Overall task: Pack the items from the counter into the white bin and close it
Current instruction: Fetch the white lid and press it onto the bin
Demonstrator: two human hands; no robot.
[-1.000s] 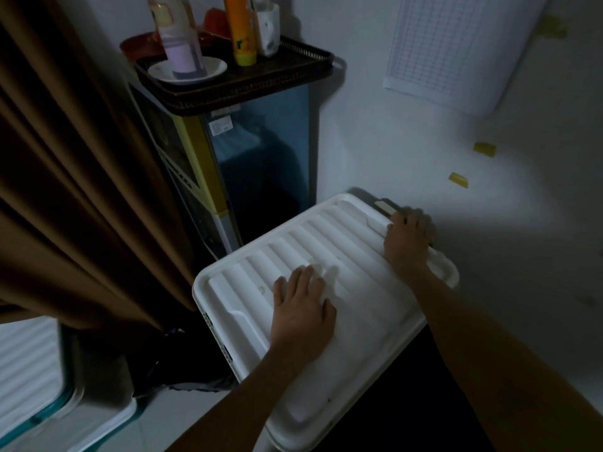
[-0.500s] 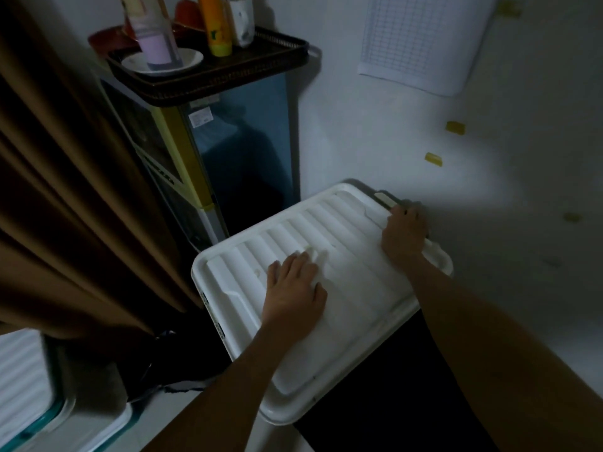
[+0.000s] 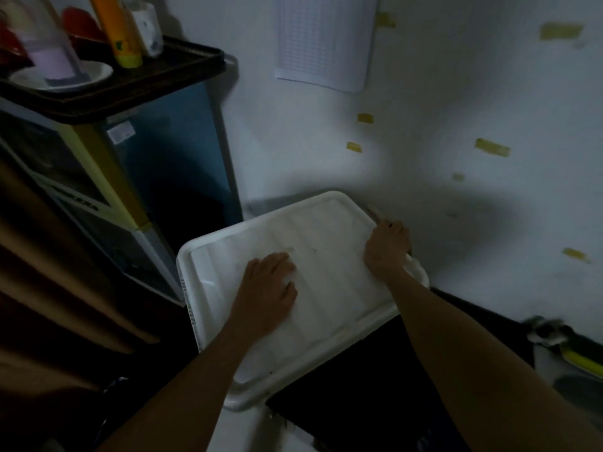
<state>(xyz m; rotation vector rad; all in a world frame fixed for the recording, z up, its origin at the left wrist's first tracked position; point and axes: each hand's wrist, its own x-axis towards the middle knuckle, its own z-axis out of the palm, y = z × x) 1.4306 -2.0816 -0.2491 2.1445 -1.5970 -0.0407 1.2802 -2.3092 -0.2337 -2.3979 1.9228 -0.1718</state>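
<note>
The white bin (image 3: 190,308) is seen low in the middle of the scene, set against the wall (image 3: 456,197), with its ribbed lid (image 3: 329,236) laid over the top. The left hand (image 3: 270,288) is laid flat on the middle of the lid, palm down, its fingers (image 3: 277,261) straight and close together. The right hand (image 3: 386,249) is placed at the lid's far right rim, next to the wall, and its fingers (image 3: 393,228) are bent over that rim and grip it. The picture is blurred, so it cannot be told whether the lid is fully seated.

To the far left a blue cabinet (image 3: 169,164) is seen, with a dark tray (image 3: 182,65) on top. On the tray an orange bottle (image 3: 114,31) and a white dish (image 3: 98,71) are stood. A brown curtain (image 3: 49,288) hangs at the left. A sheet of paper (image 3: 326,40) and bits of yellow tape (image 3: 492,147) are stuck to the wall.
</note>
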